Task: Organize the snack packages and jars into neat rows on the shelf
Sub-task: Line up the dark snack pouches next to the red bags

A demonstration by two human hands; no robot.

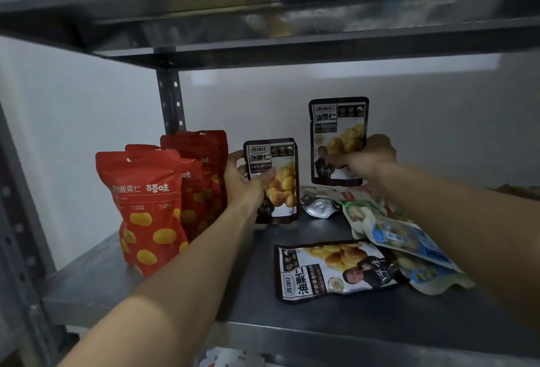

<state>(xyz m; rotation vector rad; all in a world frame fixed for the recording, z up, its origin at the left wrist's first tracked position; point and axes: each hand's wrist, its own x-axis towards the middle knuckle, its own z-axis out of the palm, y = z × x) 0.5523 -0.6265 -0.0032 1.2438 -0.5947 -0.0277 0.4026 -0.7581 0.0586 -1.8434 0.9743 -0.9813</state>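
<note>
Several red chestnut pouches (149,209) stand in a row at the left of the metal shelf (181,296). My left hand (244,184) grips a black chestnut pouch (280,179) standing upright right of the red ones. My right hand (362,157) holds a second black pouch (336,124) lifted above the shelf near the back wall. A third black pouch (330,270) lies flat at the front middle.
A loose pile of blue, green and silver snack packets (406,238) lies at the right of the shelf. The upper shelf (263,16) hangs close overhead. A perforated upright post (171,100) stands behind the red pouches. More packets (228,359) show on the level below.
</note>
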